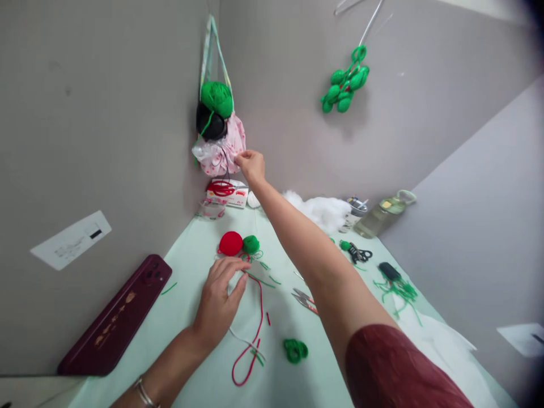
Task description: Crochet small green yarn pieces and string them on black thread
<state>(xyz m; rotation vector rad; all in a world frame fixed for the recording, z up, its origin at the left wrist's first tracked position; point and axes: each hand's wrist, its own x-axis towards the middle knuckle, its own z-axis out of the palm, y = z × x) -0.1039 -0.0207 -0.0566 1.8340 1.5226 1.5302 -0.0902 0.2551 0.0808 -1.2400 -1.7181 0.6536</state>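
Note:
My right hand point(251, 166) reaches far forward, thumb and fingers pinched together at the right edge of a pink patterned cloth bag point(233, 136) hanging in the corner. What the fingertips hold is too small to make out. Lower down, my left hand point(219, 292) hovers low over the table, fingers stretched forward and a gap between thumb and index finger. A strand of red yarn point(260, 306) passes close by its fingertips and loops towards me, crossing a white strand point(244, 338). Just beyond sit a red yarn ball point(230, 243) and a small green yarn ball point(251, 245).
Snips point(304, 300) lie beneath my right forearm, a green crocheted piece point(295, 351) nearer me. White stuffing point(323, 212), a bottle point(382, 214) and black scissors point(359, 253) are to the right. A maroon phone point(114, 317) leans left. Green crocheted work point(346, 85) hangs on the wall.

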